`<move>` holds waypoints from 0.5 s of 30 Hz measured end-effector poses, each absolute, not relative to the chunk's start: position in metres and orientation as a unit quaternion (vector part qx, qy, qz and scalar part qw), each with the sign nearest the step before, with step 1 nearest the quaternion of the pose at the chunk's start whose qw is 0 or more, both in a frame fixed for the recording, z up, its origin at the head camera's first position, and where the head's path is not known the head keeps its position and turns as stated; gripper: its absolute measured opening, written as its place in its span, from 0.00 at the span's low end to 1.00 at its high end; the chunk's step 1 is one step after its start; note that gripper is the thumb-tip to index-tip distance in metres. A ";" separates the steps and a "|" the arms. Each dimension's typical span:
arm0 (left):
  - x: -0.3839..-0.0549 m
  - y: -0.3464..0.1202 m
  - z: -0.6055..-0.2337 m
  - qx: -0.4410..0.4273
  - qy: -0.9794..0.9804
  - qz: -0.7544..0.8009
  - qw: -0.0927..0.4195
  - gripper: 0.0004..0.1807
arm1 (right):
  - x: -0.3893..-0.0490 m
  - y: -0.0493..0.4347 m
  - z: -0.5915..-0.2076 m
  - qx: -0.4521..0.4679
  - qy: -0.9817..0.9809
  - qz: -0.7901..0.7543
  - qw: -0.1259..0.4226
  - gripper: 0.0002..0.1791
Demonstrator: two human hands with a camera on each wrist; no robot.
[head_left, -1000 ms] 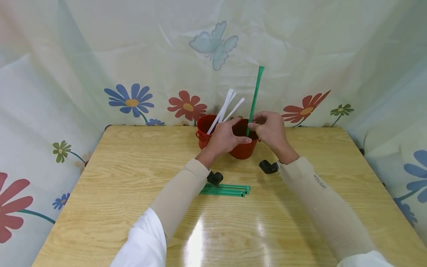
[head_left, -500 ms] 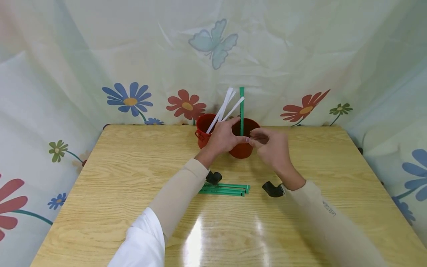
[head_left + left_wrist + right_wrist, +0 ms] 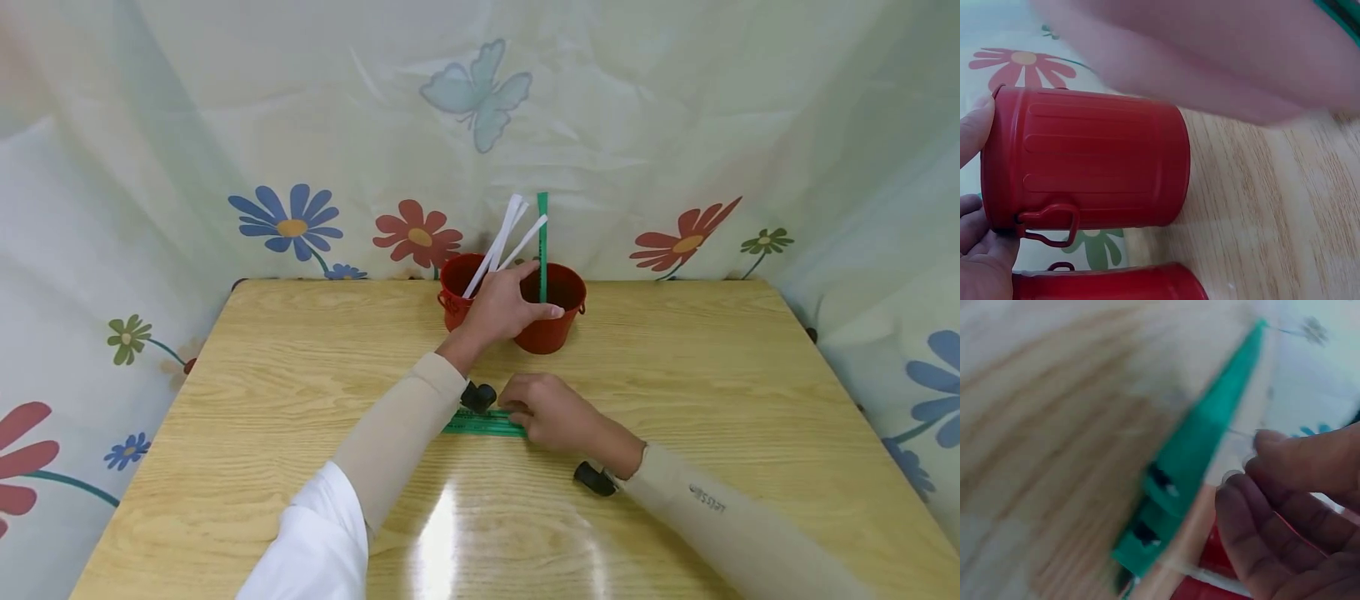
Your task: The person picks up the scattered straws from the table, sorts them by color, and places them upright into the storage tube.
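My left hand holds the rim of the right-hand red bucket, its thumb and fingers spread around it. One slim green printed packet stands upright in this bucket. On the table, several more green packets lie side by side, partly hidden by the left forearm. At their right end is my right hand, palm down with bent fingers. In the right wrist view its thumb and fingertips are apart from each other beside the blurred green packets, with nothing between them.
A second red bucket stands close on the left, holding several slim white packets. A flower-printed curtain hangs behind the wooden table. A black camera mount sits under the right wrist.
My right hand let go of the green packet, which now stands in the right bucket, and moved down toward the viewer to the packets on the table. My left hand stayed on the bucket.
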State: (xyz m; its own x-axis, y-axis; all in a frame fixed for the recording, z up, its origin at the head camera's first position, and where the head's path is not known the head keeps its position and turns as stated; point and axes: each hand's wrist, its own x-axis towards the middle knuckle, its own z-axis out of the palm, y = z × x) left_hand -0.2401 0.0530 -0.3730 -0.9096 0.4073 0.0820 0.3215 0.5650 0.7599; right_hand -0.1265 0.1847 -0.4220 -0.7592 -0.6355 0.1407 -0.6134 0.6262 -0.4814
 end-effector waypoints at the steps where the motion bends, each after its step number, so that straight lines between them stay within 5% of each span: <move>1: -0.240 0.053 -0.373 0.206 0.883 0.418 0.052 0.46 | -0.126 0.183 -0.425 -0.352 0.904 -0.243 0.034 0.10; 15: -0.241 0.054 -0.372 0.196 0.887 0.415 0.053 0.46 | -0.129 0.170 -0.432 -0.351 0.919 -0.165 0.076 0.21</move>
